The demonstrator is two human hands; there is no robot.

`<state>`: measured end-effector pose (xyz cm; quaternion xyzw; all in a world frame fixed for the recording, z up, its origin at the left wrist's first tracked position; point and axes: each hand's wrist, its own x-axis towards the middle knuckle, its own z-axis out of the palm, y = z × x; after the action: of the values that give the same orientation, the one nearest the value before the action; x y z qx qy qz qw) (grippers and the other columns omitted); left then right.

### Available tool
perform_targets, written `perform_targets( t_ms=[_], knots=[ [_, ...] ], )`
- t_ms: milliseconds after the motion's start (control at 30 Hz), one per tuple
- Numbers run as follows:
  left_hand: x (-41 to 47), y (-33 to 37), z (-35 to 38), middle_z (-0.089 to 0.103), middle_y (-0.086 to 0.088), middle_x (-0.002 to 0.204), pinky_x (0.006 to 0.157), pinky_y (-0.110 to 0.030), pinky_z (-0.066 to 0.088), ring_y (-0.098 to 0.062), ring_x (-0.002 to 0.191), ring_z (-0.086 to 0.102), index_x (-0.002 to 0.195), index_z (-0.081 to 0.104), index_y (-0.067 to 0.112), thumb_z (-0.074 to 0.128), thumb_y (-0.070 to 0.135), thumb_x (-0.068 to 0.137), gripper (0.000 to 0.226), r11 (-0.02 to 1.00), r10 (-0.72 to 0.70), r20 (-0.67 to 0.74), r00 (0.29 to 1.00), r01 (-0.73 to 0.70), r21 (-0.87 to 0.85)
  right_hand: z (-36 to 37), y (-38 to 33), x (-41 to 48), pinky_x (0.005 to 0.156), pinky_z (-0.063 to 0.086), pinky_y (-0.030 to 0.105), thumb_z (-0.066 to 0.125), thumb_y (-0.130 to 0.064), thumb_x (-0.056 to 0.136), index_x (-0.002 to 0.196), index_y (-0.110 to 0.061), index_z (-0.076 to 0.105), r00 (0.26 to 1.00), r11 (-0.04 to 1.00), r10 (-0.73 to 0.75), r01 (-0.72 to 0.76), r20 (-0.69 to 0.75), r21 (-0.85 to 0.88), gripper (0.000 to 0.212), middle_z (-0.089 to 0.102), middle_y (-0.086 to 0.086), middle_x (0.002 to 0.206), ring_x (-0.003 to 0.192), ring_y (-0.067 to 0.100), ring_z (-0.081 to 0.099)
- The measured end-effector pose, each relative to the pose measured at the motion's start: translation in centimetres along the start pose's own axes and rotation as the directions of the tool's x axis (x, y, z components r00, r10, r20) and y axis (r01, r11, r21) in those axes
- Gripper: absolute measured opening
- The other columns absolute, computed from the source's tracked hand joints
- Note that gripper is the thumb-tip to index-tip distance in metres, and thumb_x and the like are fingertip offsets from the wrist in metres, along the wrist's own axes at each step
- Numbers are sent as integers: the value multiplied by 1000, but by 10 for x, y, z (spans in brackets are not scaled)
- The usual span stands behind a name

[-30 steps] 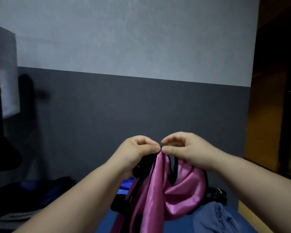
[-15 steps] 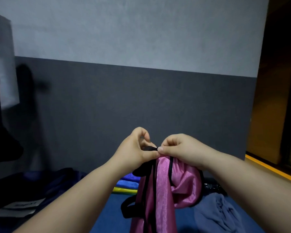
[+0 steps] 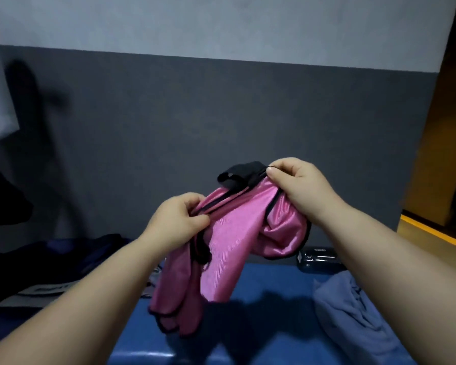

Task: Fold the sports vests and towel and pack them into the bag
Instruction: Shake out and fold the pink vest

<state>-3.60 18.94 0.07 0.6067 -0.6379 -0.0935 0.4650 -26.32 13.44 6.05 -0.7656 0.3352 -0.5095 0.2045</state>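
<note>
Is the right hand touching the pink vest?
Touching. The head view shows the right hand pinching the black-trimmed top edge of the pink vest between thumb and fingers.

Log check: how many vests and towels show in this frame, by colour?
Pink: 1, the pink vest, pinched by the left hand and the right hand.
Grey-blue: 1, the towel, crumpled at lower right.
Total: 2.
</note>
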Motion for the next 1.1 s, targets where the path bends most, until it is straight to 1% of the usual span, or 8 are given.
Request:
perform_targets(
  t_ms=[100, 233, 367, 500, 600, 833, 933, 1100],
  knots=[
    [11, 1, -1, 70, 8, 88, 82, -30, 45, -20, 91, 63, 96, 64, 33, 61, 35, 72, 24, 898, 102, -3, 995, -91, 431, -4, 42, -4, 84, 45, 27, 62, -17, 93, 75, -27, 63, 995, 995, 90, -91, -49, -27, 20, 66, -11, 81, 81, 7, 58],
    [8, -25, 50, 67, 3, 92, 83, -31, 37, -23, 97, 61, 86, 47, 30, 59, 34, 80, 13, 743, 176, 203, 963, -266, 614, 5, 112, -36, 76, 41, 25, 62, -19, 93, 80, -26, 62, 973, 963, 232, -231, -9, -140, 15, 66, -7, 83, 82, 12, 58],
    [-23, -86, 127, 65, 6, 116, 87, -32, 37, -22, 114, 56, 112, 53, 31, 60, 50, 83, 36, 780, -39, 377, 926, -207, 591, 16, 198, -91, 73, 40, 27, 63, -24, 93, 78, -32, 59, 903, 866, 426, -387, 61, -317, 17, 66, -11, 82, 86, 16, 61],
    [-62, -128, 174, 55, 9, 137, 100, -33, 40, -20, 126, 50, 141, 32, 37, 61, 56, 83, 68, 888, -222, 489, 843, -32, 458, 9, 252, -146, 72, 46, 34, 61, -29, 94, 77, -36, 57, 840, 786, 543, -509, -1, -349, 19, 66, -9, 77, 82, 17, 63],
    [-69, -143, 179, 49, 15, 142, 105, -33, 36, -13, 130, 45, 141, 36, 39, 59, 62, 84, 66, 926, -219, 493, 842, 20, 378, 3, 267, -165, 70, 48, 37, 63, -30, 92, 78, -34, 61, 827, 766, 559, -541, -55, -348, 15, 67, -8, 72, 78, 16, 63],
    [-64, -155, 170, 46, 8, 141, 105, -21, 31, -11, 127, 43, 140, 45, 33, 54, 45, 95, 48, 933, -257, 534, 805, 64, 354, -3, 281, -163, 67, 39, 17, 60, -23, 94, 91, -21, 66, 822, 795, 561, -569, -99, -211, 7, 67, -8, 82, 82, 7, 60],
    [-56, -153, 167, 45, 9, 141, 107, -27, 33, -13, 128, 40, 138, 45, 36, 50, 45, 96, 43, 900, -280, 488, 827, 49, 433, 0, 288, -157, 74, 39, 27, 57, -23, 97, 95, -22, 66, 812, 787, 576, -581, -90, -205, 9, 68, -9, 88, 87, 9, 60],
    [-41, -153, 164, 35, 17, 147, 109, -37, 22, -13, 136, 24, 137, 41, 42, 42, 50, 97, 40, 825, -272, 376, 886, 14, 565, 5, 299, -156, 73, 40, 25, 52, -24, 98, 91, -21, 63, 808, 787, 586, -586, -61, -194, 13, 66, -6, 83, 87, 14, 61]
  ],
)
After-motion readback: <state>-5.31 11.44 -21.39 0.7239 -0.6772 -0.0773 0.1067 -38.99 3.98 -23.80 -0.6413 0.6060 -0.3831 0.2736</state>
